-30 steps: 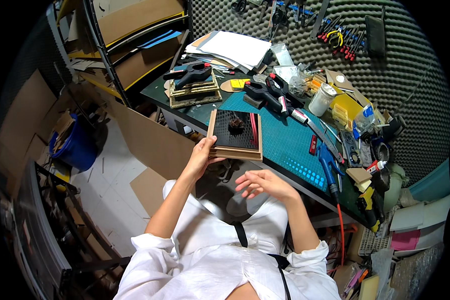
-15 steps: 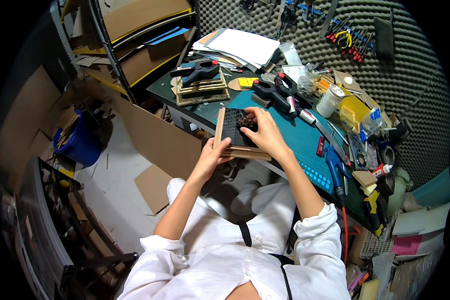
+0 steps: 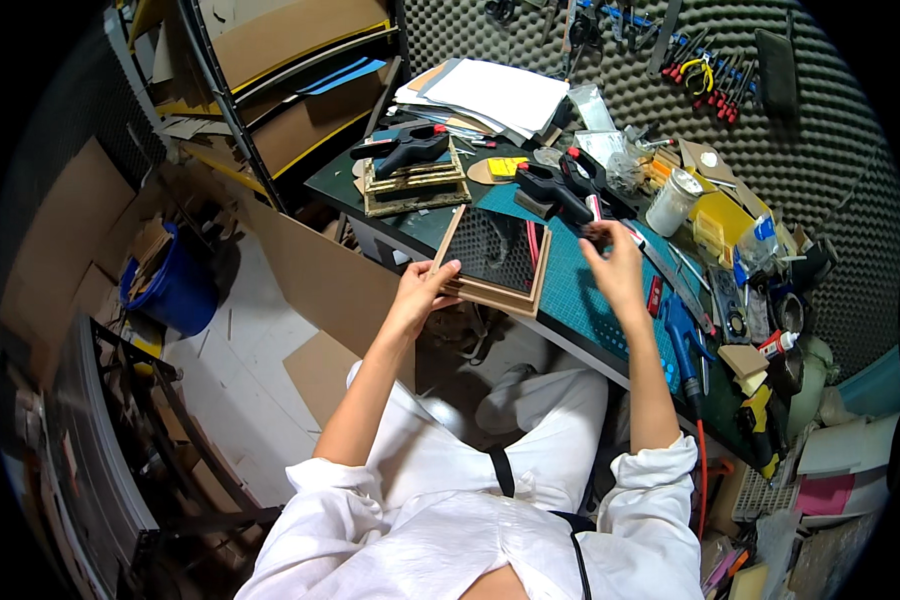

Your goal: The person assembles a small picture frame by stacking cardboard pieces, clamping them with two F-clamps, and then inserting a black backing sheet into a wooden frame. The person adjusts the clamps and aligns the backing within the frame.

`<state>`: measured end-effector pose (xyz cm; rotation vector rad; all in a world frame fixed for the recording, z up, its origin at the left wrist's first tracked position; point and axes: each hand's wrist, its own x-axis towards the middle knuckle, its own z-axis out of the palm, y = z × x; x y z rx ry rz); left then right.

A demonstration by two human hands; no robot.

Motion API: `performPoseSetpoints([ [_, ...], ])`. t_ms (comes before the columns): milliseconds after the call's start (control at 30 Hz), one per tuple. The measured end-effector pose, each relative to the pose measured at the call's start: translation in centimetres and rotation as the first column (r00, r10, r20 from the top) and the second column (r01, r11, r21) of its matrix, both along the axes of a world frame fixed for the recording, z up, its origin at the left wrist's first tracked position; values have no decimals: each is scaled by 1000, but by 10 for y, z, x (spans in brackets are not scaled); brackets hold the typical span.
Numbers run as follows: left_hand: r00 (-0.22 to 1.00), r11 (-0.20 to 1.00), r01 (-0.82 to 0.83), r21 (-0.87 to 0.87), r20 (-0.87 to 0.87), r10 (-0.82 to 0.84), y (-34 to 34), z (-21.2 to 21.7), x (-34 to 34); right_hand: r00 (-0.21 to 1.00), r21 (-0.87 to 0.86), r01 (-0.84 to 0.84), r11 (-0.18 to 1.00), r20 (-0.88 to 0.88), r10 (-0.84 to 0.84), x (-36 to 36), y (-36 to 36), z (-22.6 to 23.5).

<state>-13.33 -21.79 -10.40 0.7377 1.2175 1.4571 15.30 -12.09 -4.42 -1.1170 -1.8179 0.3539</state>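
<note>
A shallow square wooden frame point(image 3: 487, 291) with a glossy black panel point(image 3: 485, 250) inside is tilted over the bench's near edge. The panel reflects the foam wall and some red handles. My left hand point(image 3: 423, 300) grips the frame's near left corner, thumb on top and fingers beneath. My right hand point(image 3: 617, 272) hovers to the right of the frame, above the teal cutting mat point(image 3: 560, 250). Its fingers are pinched around a small dark brown, crumpled-looking thing point(image 3: 597, 236), partly hidden and too small to name.
Black spring clamps point(image 3: 550, 187), a white jar point(image 3: 674, 200), a steel ruler point(image 3: 675, 283) and a blue glue gun point(image 3: 678, 335) lie about the mat. Behind stand stacked wooden frames point(image 3: 417, 188) and paper sheets point(image 3: 490, 95). A blue bin point(image 3: 175, 290) stands at left.
My right hand has lifted off the black panel and moved right with the dark brown thing. The frame, still in my left hand, now shows its panel uncovered.
</note>
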Motion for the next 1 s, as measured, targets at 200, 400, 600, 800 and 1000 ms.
performPoseSetpoints([
  [200,997,999,-41,-27,-61,39,1,10,5,967,-9,224,975,129,-221,61,-4,-39],
  [400,999,1000,-7,-1,-53,7,0,-1,-2,940,21,300,954,164,-300,62,-13,-54],
  [600,634,850,-317,421,-573,520,19,-4,-26,908,119,340,933,215,-359,57,-19,-57],
  [800,-245,815,276,509,-783,572,62,47,-50,898,111,364,925,222,-380,53,-25,-51],
  [1000,-483,853,414,317,-718,501,100,43,-84,893,124,366,922,231,-385,52,-24,-53],
])
